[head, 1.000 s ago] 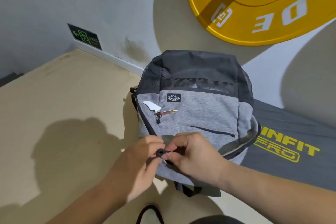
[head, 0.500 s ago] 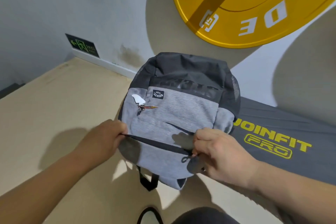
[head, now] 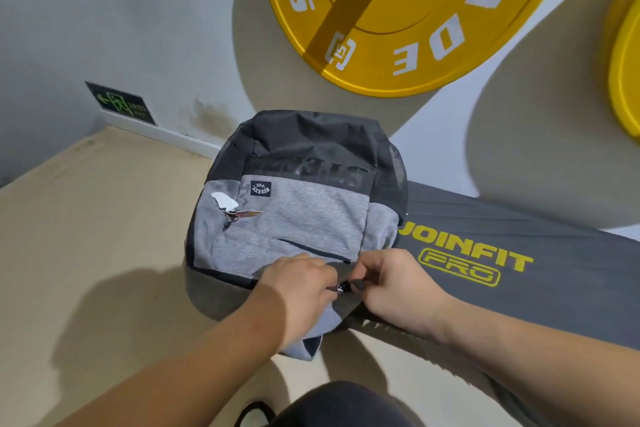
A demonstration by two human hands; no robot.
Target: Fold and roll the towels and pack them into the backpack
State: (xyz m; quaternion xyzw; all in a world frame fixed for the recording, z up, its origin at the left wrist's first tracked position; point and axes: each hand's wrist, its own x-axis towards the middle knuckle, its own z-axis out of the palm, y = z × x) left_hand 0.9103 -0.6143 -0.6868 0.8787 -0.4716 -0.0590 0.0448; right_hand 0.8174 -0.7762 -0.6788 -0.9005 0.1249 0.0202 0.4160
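A grey and black backpack (head: pixel 294 215) lies flat on the beige floor, its black end against the wall. A white tag and a keyring charm (head: pixel 232 210) hang on its left side. My left hand (head: pixel 298 288) and my right hand (head: pixel 398 288) meet at the near right edge of the backpack. Both pinch small zipper pulls (head: pixel 341 287) between fingers and thumb. No towels are in view.
A dark grey mat (head: pixel 519 274) with yellow JOINFIT PRO lettering lies on the right, partly under the backpack. A yellow weight plate (head: pixel 398 28) leans on the wall behind, with a second one (head: pixel 627 62) at the right edge. Beige floor (head: pixel 86 236) spreads to the left.
My left hand moved from the backpack's left edge to meet my right hand at the near right edge. The dark zipper line that ran across the near end no longer shows.
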